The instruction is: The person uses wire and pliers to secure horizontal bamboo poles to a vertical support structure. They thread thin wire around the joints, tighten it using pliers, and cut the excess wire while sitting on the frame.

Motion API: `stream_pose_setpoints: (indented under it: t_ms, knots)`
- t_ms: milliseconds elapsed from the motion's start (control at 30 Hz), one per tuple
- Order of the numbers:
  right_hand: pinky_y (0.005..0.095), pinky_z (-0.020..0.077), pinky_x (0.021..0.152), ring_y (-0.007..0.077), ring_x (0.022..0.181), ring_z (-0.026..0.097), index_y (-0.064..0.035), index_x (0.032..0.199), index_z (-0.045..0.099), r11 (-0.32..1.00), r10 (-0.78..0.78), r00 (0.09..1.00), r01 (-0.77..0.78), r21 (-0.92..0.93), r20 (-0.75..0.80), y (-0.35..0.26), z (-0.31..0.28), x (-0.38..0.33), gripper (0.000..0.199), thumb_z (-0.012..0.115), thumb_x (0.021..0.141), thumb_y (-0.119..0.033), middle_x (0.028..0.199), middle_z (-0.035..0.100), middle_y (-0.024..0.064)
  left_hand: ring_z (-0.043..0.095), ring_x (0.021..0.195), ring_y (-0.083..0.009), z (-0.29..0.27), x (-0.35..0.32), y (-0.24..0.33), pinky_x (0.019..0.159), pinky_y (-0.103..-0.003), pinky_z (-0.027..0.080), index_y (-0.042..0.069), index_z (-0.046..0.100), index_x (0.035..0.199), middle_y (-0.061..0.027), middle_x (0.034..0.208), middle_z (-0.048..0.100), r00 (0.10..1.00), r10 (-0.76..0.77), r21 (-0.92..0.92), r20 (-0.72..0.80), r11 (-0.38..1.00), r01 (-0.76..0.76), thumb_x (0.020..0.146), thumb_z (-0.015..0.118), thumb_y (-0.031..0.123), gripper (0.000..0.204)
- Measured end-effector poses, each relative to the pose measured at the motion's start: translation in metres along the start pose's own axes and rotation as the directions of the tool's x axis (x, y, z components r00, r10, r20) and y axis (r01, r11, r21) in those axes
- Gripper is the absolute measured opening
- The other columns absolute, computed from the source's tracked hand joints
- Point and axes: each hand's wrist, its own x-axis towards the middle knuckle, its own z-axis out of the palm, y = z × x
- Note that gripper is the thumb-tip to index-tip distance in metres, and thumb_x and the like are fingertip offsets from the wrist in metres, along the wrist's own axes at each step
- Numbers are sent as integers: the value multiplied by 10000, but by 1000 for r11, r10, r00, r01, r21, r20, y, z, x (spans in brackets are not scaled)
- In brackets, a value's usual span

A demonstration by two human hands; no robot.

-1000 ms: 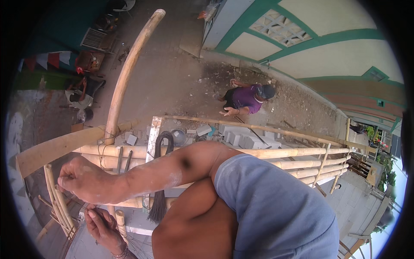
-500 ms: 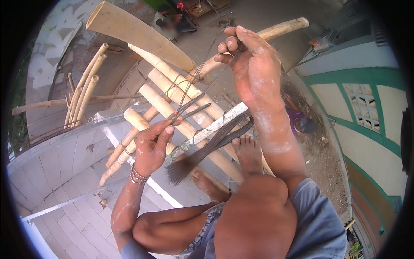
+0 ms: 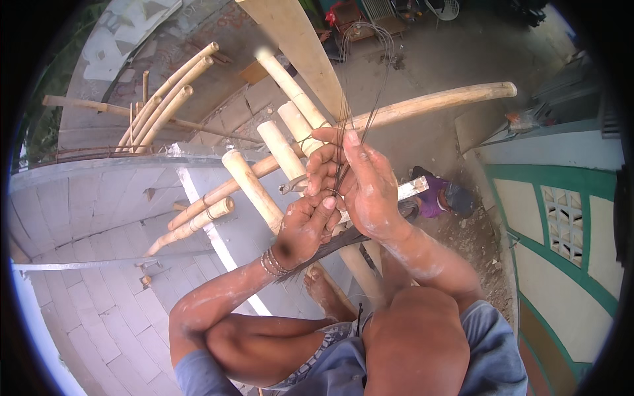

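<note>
I squat high up on a scaffold of bamboo poles [image 3: 251, 188]. My right hand [image 3: 363, 181] pinches a bundle of thin dark wire [image 3: 353, 79] whose long loop rises toward the top of the view. My left hand [image 3: 305, 228] is closed just below it, gripping the lower ends of the same wire where pincers [image 3: 294, 186] stick out to the left. Both hands meet over the crossing of a long horizontal pole [image 3: 436, 100] and the slanted poles. Under my wrists lies a dark broom-like brush [image 3: 343, 241]. My bare foot [image 3: 325, 294] rests on a pole.
A grey block wall [image 3: 99, 204] and its ledge lie at the left, with more bamboo stacked [image 3: 162, 105] beyond it. Far below on the ground a person in purple [image 3: 439, 198] crouches. A green and cream wall [image 3: 561, 224] runs along the right. A wooden plank [image 3: 297, 46] slants up.
My view has swung down over the scaffold. My right hand came down from the pole to meet my left hand, and both now hold the wire bundle together.
</note>
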Motion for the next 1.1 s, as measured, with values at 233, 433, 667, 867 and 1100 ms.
stream_pose_setpoints:
  t_ms: [233, 433, 667, 867, 1100]
  knots:
    - [264, 527, 582, 104, 659, 579, 16, 1253, 592, 1000, 9, 1000, -9, -7, -19, -5, -8, -3, 430, 411, 1156, -362, 819, 609, 55, 512, 648, -45, -5, 1, 7, 598, -211, 428, 30, 674, 1089, 20, 764, 570, 999, 18, 75, 43, 997, -21, 1137, 510, 292, 313]
    - [269, 446, 585, 84, 622, 496, -9, 1085, 638, 939, -94, 996, 89, -332, 0, 1, -10, -8, 422, 418, 1149, -364, 728, 545, 4, 609, 1215, -194, -13, 2, 3, 1039, -333, 465, -30, 525, 1427, -143, 1270, 640, 954, 294, 132, 54, 945, -299, 1096, 566, 294, 464]
    - [443, 516, 715, 338, 740, 667, 37, 1076, 611, 681, -31, 981, 160, -715, 190, 16, 4, -11, 465, 399, 1127, -374, 789, 658, 220, 598, 1285, -301, -11, 3, 66, 1091, -468, 480, -51, 469, 1450, -209, 1339, 611, 835, 545, 109, -75, 837, -536, 1109, 527, 365, 541]
    - [345, 510, 684, 170, 707, 628, -7, 981, 650, 708, 119, 986, -3, -706, 115, 0, 6, -7, 487, 426, 1137, -411, 746, 645, 62, 545, 677, -126, -42, -4, 88, 662, -316, 565, 4, 595, 1140, -16, 780, 550, 830, 512, 19, -220, 853, -521, 1140, 473, 374, 390]
    - [229, 339, 559, 40, 616, 484, -14, 898, 741, 705, -163, 987, 107, -701, -13, -81, -40, 2, 211, 800, 946, -211, 693, 645, -14, 380, 598, -27, -72, -29, 114, 540, -225, 309, 20, 692, 1008, 70, 683, 458, 744, 624, 661, -239, 666, -346, 1092, 610, 360, 360]
